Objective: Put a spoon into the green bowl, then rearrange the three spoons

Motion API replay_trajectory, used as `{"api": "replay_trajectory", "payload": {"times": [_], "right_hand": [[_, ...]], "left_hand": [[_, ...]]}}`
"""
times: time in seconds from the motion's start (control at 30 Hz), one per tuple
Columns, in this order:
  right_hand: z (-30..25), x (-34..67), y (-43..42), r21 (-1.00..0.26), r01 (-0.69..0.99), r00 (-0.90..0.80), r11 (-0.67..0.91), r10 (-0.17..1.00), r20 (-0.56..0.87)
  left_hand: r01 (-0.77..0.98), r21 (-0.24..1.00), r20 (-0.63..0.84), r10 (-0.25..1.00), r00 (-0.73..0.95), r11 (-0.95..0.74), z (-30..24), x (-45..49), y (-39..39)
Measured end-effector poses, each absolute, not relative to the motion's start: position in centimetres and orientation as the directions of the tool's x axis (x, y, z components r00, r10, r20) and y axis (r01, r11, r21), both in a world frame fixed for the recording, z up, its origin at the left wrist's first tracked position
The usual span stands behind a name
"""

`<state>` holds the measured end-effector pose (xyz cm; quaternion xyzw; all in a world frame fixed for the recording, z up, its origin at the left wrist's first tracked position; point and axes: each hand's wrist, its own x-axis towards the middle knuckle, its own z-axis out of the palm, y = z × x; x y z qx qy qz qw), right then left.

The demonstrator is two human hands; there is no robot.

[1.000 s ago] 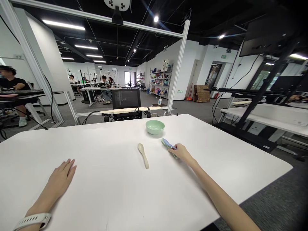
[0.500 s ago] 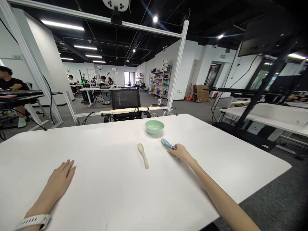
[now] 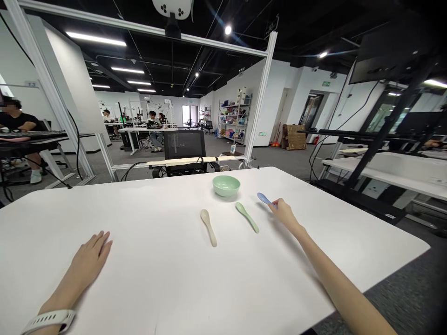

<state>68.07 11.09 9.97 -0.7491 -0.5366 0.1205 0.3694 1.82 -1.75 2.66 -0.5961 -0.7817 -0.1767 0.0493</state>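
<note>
The bowl (image 3: 226, 185) sits behind the left spoon (image 3: 208, 227) and middle spoon (image 3: 247, 217); the right spoon (image 3: 263, 198) seems off the table (image 3: 139, 279).

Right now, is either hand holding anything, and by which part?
The right hand holds the blue spoon by its handle end, bowl free. The left hand rests flat on the white table, holding nothing.

An open-plan office that doubles as a lab. People work at rows of desks (image 3: 139, 130) under strip lights (image 3: 96, 38). Stocked shelves (image 3: 232, 116) and an aluminium rig frame (image 3: 260, 95) stand nearby.
</note>
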Motion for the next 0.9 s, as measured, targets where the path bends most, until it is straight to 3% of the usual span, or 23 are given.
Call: {"api": "replay_trajectory", "payload": {"times": [0.9], "right_hand": [[7.0,69.2,11.8,-0.562,0.800,0.409,-0.209,0.876,0.255]], "left_hand": [[0.949,0.193,0.247,0.923,-0.294,0.250,2.9,1.8,-1.7]]}}
